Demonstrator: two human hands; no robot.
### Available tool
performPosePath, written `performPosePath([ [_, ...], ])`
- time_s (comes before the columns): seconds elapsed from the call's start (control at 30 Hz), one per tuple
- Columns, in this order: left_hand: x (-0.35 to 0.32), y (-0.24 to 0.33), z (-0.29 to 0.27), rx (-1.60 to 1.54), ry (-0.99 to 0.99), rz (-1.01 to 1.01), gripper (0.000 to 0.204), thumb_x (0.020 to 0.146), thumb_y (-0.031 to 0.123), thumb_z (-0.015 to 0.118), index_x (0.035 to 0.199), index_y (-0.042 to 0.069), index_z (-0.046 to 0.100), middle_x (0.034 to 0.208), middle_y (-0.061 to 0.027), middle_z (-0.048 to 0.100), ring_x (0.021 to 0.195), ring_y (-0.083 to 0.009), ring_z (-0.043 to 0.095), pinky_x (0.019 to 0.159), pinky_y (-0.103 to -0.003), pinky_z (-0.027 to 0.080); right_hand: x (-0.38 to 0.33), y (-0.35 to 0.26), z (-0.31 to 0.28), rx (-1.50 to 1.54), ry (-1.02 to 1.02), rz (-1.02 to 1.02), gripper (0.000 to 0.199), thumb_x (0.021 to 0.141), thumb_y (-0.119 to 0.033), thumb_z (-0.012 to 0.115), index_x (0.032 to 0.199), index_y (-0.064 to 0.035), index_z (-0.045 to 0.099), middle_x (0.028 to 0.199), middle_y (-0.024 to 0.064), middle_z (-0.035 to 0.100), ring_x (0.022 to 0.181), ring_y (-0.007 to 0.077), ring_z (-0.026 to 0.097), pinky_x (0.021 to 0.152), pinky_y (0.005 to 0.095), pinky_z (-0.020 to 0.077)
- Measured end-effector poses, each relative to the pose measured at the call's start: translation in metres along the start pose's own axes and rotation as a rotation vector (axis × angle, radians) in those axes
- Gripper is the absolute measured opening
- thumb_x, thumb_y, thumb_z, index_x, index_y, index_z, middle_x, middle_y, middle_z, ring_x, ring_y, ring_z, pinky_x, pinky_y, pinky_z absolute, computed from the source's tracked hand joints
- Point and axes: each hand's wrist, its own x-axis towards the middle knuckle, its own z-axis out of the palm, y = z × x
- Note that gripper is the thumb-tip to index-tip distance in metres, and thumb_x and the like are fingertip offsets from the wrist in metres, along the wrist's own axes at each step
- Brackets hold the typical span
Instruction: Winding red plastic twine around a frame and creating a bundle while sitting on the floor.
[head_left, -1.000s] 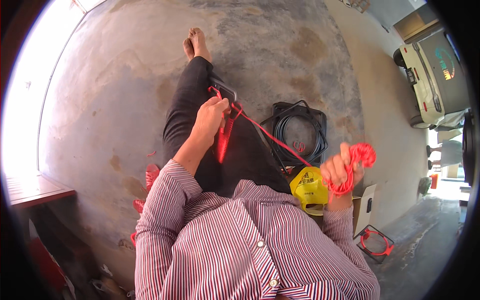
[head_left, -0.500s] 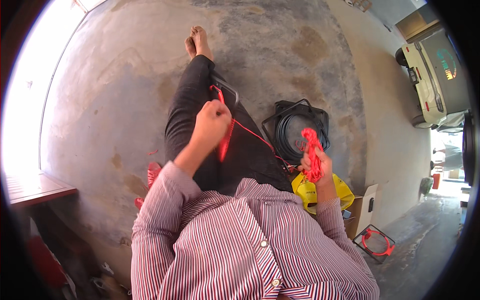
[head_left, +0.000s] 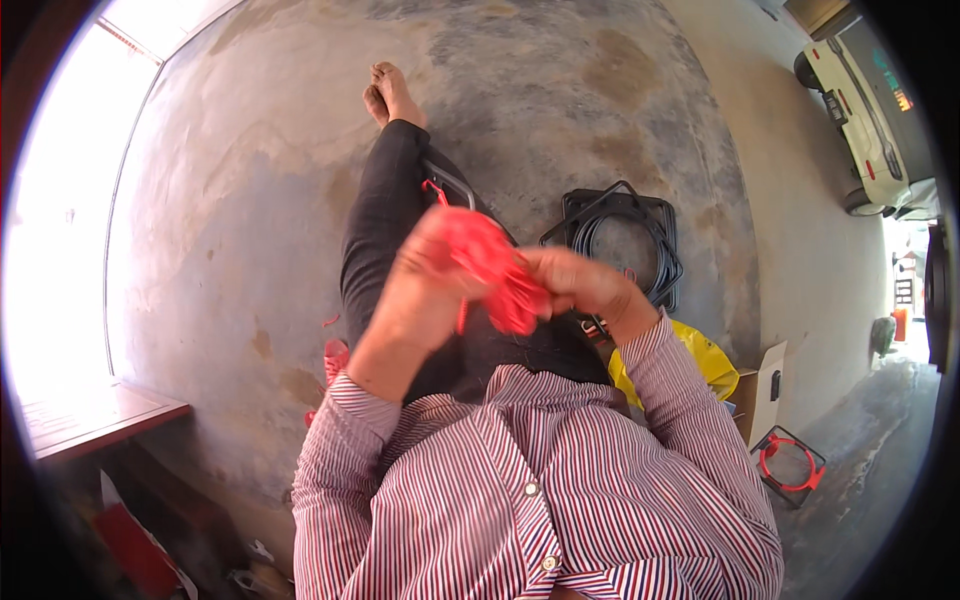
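A bundle of red cord [head_left: 505,285] is held up over my lap between both hands, smeared by motion. My left hand [head_left: 425,275] is closed at the bundle's left end; its fingertips are partly hidden behind the cord. At the right end, my right hand [head_left: 585,285] pinches the bundle with fingers and thumb. Just beyond the hands, a dark metal frame [head_left: 452,178] rests against my trouser leg, with a bit of red cord [head_left: 434,187] looped at it. Most of the red work on my lap is covered by my hands.
On the floor to the right lies a coil of black cable [head_left: 655,245] on a black frame. Nearer are a yellow bag [head_left: 700,360], an open cardboard box [head_left: 762,390] and a red-and-black frame [head_left: 790,465]. Red shoes [head_left: 336,360] lie left of my leg. A vehicle [head_left: 860,130] stands far right.
My right hand has brought the red cord bundle leftward and up, from beside my right hip to my left hand. Both hands now meet at the bundle. The view has shifted slightly.
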Motion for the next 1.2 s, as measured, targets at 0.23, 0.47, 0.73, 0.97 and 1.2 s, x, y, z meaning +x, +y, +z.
performPosePath([
  [0.23,0.052,0.025,-0.054,1.773,0.049,0.662,0.024,0.064,-0.004,0.064,0.084,0.01,0.066,0.096,-0.0074,0.055,0.092,-0.0268,0.058,0.081,-0.036,0.047,0.044,-0.033,-0.02,-0.604,0.539,-0.256,0.04,0.077,-0.027,0.074,0.11,-0.0044,0.067,0.086,0.0017,0.06,0.067,0.0091,0.053,0.06,0.0233,0.0417],
  [0.47,0.052,-0.019,-0.053,1.276,0.231,0.056,0.033,0.066,-0.005,0.065,0.097,0.007,0.064,0.106,-0.0096,0.061,0.106,-0.0321,0.056,0.091,-0.041,0.046,0.065,-0.01,-0.004,-1.176,0.691,-0.259,0.053,0.072,-0.028,0.079,0.114,-0.0029,0.06,0.124,0.0096,0.054,0.112,0.0285,0.056,0.091,0.0366,0.0475],
  [0.73,0.038,-0.049,-0.061,0.858,0.49,0.047,0.066,0.074,0.001,0.06,0.136,0.003,0.04,0.129,-0.0121,0.047,0.12,-0.0242,0.047,0.1,-0.039,0.04,-0.022,-0.033,0.004,-0.113,0.634,-0.727,0.032,0.069,-0.014,0.065,0.099,-0.0038,0.057,0.121,0.015,0.058,0.112,0.0248,0.055,0.095,0.0361,0.0446],
  [0.97,0.036,-0.064,-0.056,0.083,0.471,-0.327,0.079,0.076,-0.004,0.049,0.149,0.005,0.019,0.118,-0.0094,0.045,0.1,-0.0187,0.049,0.085,-0.029,0.044,-0.115,-0.057,0.019,0.259,0.286,-0.929,0.036,0.073,-0.025,0.064,0.1,-0.0053,0.052,0.088,0.0077,0.051,0.092,0.0225,0.054,0.088,0.0436,0.0494],
  [1.2,0.037,-0.065,-0.046,0.042,0.503,-0.322,0.079,0.077,-0.004,0.049,0.149,0.008,0.02,0.115,-0.0092,0.044,0.093,-0.0189,0.051,0.08,-0.032,0.046,-0.02,-0.016,0.035,-0.02,0.55,-0.504,0.025,0.088,-0.009,0.058,0.112,-0.0022,0.057,0.113,0.0109,0.061,0.095,0.021,0.063,0.083,0.0362,0.0511],
])
